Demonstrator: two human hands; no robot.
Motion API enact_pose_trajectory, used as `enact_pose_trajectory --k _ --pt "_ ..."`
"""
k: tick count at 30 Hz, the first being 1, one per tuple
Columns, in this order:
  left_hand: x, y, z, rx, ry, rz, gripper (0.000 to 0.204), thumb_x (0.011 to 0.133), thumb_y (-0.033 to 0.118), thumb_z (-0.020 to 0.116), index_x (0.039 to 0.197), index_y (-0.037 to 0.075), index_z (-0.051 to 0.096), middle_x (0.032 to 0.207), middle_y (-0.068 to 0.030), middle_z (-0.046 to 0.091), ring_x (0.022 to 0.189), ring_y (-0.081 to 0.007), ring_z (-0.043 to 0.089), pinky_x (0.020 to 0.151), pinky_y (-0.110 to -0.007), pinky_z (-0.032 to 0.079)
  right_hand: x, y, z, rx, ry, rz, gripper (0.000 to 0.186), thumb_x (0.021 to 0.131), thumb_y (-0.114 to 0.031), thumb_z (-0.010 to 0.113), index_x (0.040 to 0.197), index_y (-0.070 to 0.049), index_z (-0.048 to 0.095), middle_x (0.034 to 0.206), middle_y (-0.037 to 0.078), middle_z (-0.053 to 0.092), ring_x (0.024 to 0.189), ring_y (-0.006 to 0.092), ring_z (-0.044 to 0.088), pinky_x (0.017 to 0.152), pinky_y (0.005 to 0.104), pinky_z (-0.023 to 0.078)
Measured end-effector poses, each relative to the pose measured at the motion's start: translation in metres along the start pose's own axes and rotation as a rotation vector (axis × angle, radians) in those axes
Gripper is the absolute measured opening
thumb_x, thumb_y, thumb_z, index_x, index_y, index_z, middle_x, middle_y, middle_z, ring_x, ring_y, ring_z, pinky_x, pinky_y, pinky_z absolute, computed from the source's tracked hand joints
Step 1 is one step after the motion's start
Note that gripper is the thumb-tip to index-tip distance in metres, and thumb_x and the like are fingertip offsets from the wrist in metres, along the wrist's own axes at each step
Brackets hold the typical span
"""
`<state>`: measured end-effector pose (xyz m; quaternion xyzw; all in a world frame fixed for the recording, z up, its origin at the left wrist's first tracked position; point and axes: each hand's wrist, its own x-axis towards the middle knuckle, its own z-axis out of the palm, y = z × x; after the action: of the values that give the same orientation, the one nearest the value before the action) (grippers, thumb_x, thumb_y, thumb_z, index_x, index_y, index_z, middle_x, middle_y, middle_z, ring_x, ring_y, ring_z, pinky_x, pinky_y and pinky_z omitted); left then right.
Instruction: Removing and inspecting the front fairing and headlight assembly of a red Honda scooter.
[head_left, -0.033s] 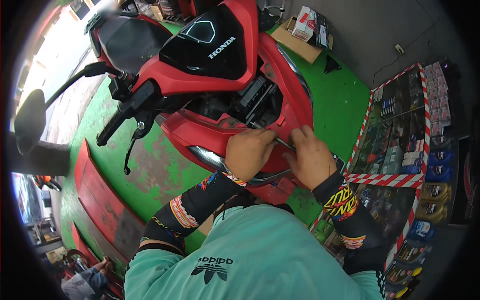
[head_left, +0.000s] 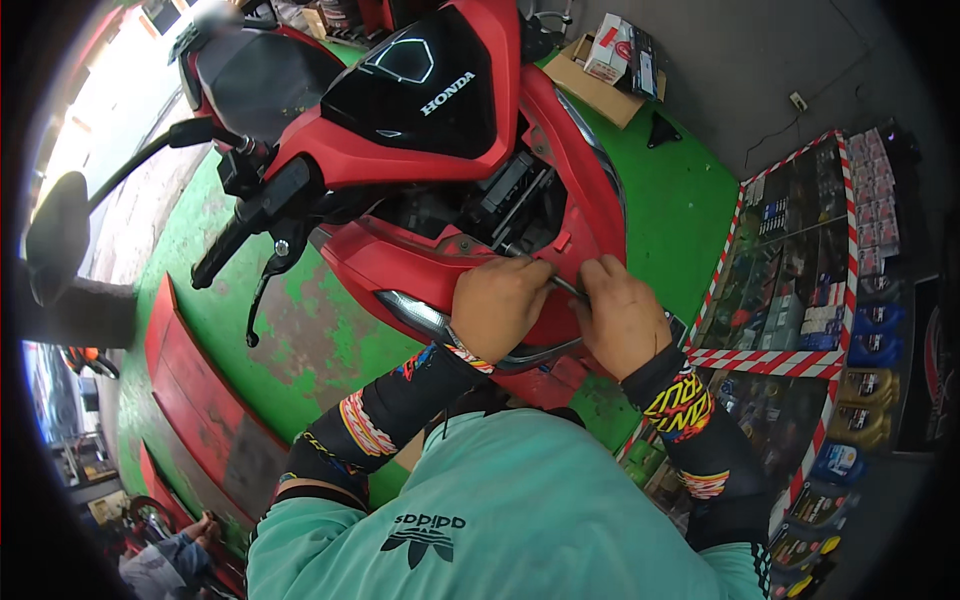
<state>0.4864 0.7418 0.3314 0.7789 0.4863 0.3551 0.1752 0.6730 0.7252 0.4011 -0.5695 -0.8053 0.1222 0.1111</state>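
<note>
Right hand (head_left: pixel 625 308): fingers bent over the red front fairing panel (head_left: pixel 576 245), thumb and forefinger closed on the lower right end of a slim metal rod (head_left: pixel 569 288). Left hand (head_left: pixel 500 305): fingers curled, their tips over the rod's other end; pads hidden, so cannot tell whether they clamp it or only steady it.

Rod: short exposed length in the gap between the hands. Long axis slants across the panel, upper left to lower right. Lies to the right of the left hand, to the left of the right; both at it, neither clearly nearer. What its ends meet is covered by the fingers.

Just above the left hand's knuckles: open cavity in the scooter's nose, left hand the nearer of the two. Inside it, a black block-shaped part (head_left: pixel 500 190) and a thin bar beside it. Left of the left hand, a clear-lensed headlight (head_left: pixel 413 312); farther left, brake lever (head_left: pixel 261 300) and handlebar grip (head_left: pixel 220 252).

Containers, well apart from the hands: open cardboard box (head_left: pixel 592 97) by the wall, holding a white-and-red carton (head_left: pixel 607 50) and a dark one. To the right, glass display case (head_left: pixel 770 360) edged in red-and-white stripes, small packages on its shelves. Beyond it, blue bottles (head_left: pixel 877 335) above gold jugs (head_left: pixel 868 386). Contents unreadable.
</note>
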Motion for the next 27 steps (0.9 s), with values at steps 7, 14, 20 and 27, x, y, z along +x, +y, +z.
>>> enact_pose_trajectory --k 7,14,20,27 --pt "-0.026 0.016 -0.004 -0.625 -0.036 -0.390 0.020 0.103 0.023 0.068 0.111 0.005 0.072 0.074 -0.0023 0.060 0.063 -0.0133 0.056 0.055 -0.031 0.043 0.011 0.003 -0.013 -0.005 -0.101 -0.058 0.016 0.092 -0.010 0.068 0.104 -0.001 0.065 0.090 0.022 0.069 0.089 0.0424 0.069 0.077 0.0521 0.054" --pt "-0.040 0.043 0.039 -1.767 -0.194 -0.925 0.028 0.115 0.032 0.048 0.126 0.007 0.056 0.075 0.0040 0.041 0.064 -0.0075 0.037 0.057 -0.026 0.033 0.017 0.012 -0.003 0.541 -0.302 0.361 0.013 0.102 -0.009 0.060 0.109 0.002 0.064 0.091 0.018 0.073 0.085 0.0324 0.073 0.076 0.0435 0.056" --pt "-0.026 0.044 0.057 -1.825 0.085 -0.937 0.025 0.114 0.029 0.053 0.112 0.005 0.062 0.074 0.0061 0.042 0.064 -0.0062 0.037 0.057 -0.026 0.033 0.016 0.003 0.005 0.509 -0.165 0.382 0.020 0.099 -0.004 0.062 0.118 0.000 0.058 0.092 0.016 0.070 0.086 0.0295 0.073 0.076 0.0409 0.057" --pt "-0.017 0.052 0.060 -1.672 0.175 -1.029 0.027 0.110 0.030 0.063 0.101 0.005 0.065 0.074 0.0066 0.048 0.060 -0.0055 0.037 0.057 -0.025 0.035 0.002 -0.009 -0.009 -0.101 -0.073 -0.074 0.023 0.088 -0.013 0.074 0.106 -0.004 0.063 0.082 0.013 0.065 0.084 0.0366 0.065 0.080 0.0481 0.048"
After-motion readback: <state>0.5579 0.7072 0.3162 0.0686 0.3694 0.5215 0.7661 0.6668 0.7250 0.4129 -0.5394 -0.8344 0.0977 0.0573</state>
